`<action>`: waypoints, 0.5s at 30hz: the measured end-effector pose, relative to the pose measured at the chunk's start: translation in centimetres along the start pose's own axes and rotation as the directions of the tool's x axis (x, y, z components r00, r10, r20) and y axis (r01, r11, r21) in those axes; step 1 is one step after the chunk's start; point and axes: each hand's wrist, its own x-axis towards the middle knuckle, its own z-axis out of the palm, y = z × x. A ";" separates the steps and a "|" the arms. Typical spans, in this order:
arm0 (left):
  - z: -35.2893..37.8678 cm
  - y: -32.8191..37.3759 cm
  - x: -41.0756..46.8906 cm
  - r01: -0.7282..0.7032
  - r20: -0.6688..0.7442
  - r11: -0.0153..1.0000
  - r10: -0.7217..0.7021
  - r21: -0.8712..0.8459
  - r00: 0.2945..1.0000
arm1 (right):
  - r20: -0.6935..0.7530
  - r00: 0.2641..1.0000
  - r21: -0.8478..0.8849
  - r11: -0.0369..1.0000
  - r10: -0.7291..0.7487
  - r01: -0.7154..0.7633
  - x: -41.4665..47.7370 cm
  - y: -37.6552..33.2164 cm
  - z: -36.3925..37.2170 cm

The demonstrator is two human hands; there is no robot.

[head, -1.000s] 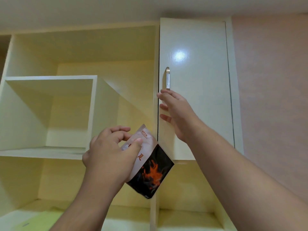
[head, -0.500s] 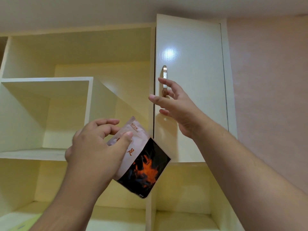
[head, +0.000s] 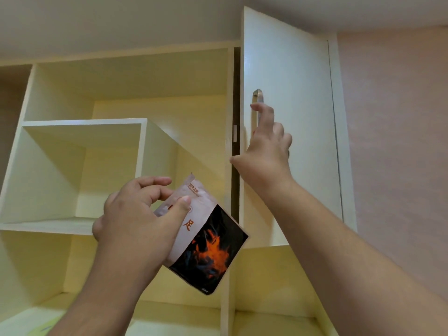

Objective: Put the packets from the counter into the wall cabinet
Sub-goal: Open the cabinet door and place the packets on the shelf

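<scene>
My left hand (head: 135, 221) grips a packet (head: 206, 246) by its pale top; its lower half is black with an orange flame print. The packet hangs tilted in front of the open shelves, below and left of the cabinet door. My right hand (head: 266, 156) reaches up to the white wall cabinet door (head: 298, 93). Its fingers are on the lower part of the metal handle (head: 257, 94) and the thumb is at the door's left edge. The door stands slightly ajar, with a dark gap along its left side. The cabinet's inside is hidden.
Open cream shelving (head: 82, 122) fills the left, with a boxed compartment and a lower shelf. A yellow-green item (head: 46, 328) lies at the bottom left. Another open compartment sits under the door. A pink wall (head: 392, 141) is on the right.
My right hand has moved up from the door's edge onto the handle, and the door has swung out a little. My left hand and the packet have stayed low at the centre.
</scene>
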 end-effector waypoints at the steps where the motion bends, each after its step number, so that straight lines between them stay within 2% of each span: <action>1: 0.0 0.0 0.0 0.005 0.002 1.000 -0.005 -0.003 1.000 | -0.024 1.000 -0.017 1.000 -0.011 0.011 -0.2 -0.2 -0.3; 6: 0.4 0.5 -0.5 0.016 0.013 0.999 -0.016 -0.037 1.000 | -0.110 0.991 -0.066 0.995 -0.082 0.075 -1.1 -0.4 -3.1; 9: 0.6 1.1 -1.0 0.017 0.038 0.997 -0.014 -0.071 0.999 | -0.105 0.989 -0.042 0.994 -0.101 0.098 -1.6 -0.3 -5.9; 15: 0.4 3.7 -2.1 0.016 0.081 0.982 0.000 -0.189 0.997 | -0.107 0.993 0.034 0.998 -0.049 0.052 -2.0 0.5 -11.1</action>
